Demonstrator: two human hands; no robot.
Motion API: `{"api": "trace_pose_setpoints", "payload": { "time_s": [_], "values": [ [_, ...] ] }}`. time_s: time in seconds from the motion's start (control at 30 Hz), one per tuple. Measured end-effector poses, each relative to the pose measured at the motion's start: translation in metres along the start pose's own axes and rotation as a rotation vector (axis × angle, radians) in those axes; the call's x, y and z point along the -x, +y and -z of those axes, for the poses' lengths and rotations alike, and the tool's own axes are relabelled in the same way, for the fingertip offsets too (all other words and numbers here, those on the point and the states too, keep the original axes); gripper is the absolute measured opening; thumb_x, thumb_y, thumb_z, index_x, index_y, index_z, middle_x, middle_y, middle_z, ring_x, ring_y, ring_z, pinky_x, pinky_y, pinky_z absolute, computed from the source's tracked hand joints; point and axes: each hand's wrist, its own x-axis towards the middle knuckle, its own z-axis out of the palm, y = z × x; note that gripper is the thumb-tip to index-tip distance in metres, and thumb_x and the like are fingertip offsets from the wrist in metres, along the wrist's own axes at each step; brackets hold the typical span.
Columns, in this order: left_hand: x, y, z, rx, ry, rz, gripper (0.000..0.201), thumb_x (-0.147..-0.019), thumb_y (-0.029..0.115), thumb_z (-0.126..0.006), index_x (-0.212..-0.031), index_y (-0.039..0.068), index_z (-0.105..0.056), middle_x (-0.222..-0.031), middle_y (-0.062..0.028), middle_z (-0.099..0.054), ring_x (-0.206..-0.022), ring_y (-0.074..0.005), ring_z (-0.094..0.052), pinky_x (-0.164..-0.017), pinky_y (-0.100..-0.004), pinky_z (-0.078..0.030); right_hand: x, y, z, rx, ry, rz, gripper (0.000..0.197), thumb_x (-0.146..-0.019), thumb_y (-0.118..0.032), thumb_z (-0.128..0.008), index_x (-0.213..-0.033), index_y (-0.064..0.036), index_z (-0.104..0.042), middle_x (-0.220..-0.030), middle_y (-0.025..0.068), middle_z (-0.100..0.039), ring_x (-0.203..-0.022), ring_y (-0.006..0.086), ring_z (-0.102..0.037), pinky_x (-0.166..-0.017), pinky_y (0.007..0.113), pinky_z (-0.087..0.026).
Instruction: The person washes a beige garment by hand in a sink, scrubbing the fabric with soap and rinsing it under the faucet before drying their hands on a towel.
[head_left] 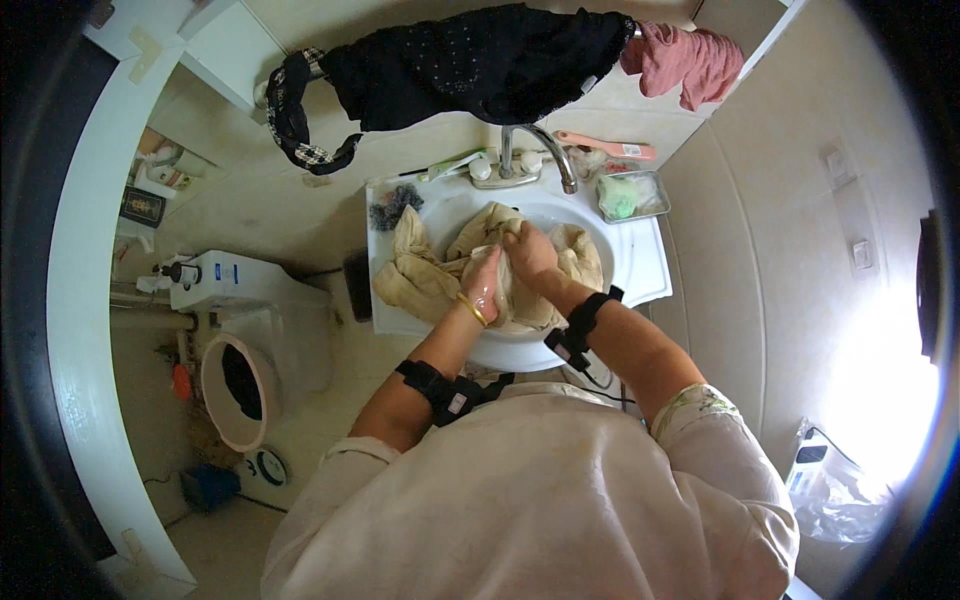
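Observation:
A wet beige garment [415, 278] lies bunched in the white washbasin [612, 225], part of it draped over the left rim. My left hand [482, 280], with a gold bangle at its wrist, presses against the cloth near the middle, its fingers closed on a fold. Just right of it and a little farther away, my right hand [530, 252] is curled tightly round another bunch of the same cloth. The two hands are close together. Above the back of the basin curves a chrome faucet [540, 145], and I cannot make out water running from it.
On the basin's back ledge lie a pink-handled brush [605, 146] and a metal soap dish [655, 195] with green soap. A dark scrunchie [392, 208] sits at the left corner. Black clothing [480, 65] hangs overhead. A toilet [250, 285] with a pink basin [262, 400] stands left.

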Motion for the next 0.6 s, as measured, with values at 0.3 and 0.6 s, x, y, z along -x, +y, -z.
{"api": "trace_pose_setpoints", "payload": {
  "time_s": [0.3, 0.6],
  "values": [
    [-0.032, -0.007, 0.053, 0.306, -0.213, -0.058, 0.048, -0.089, 0.041, -0.039, -0.119, 0.006, -0.047, -0.114, -0.0109, -0.053, -0.102, -0.0281, -0.051, -0.090, -0.0390, -0.041, 0.056, -0.025, -0.011, 0.018, -0.060, 0.314, 0.037, -0.080, -0.032, -0.052, -0.101, -0.0014, -0.048, -0.087, 0.0231, -0.058, -0.084, 0.0399, -0.056, -0.074, 0.045, -0.045],
    [-0.007, 0.010, 0.029, 0.336, -0.347, -0.060, 0.064, -0.085, 0.053, -0.041, -0.129, 0.007, -0.038, -0.127, -0.0108, -0.044, -0.111, -0.0290, -0.046, -0.096, -0.0432, -0.035, 0.050, -0.007, -0.017, -0.029, -0.101, 0.423, 0.034, -0.081, -0.029, -0.051, -0.097, 0.0008, -0.047, -0.093, 0.0250, -0.057, -0.089, 0.0358, -0.056, -0.075, 0.043, -0.044]
  ]
}}
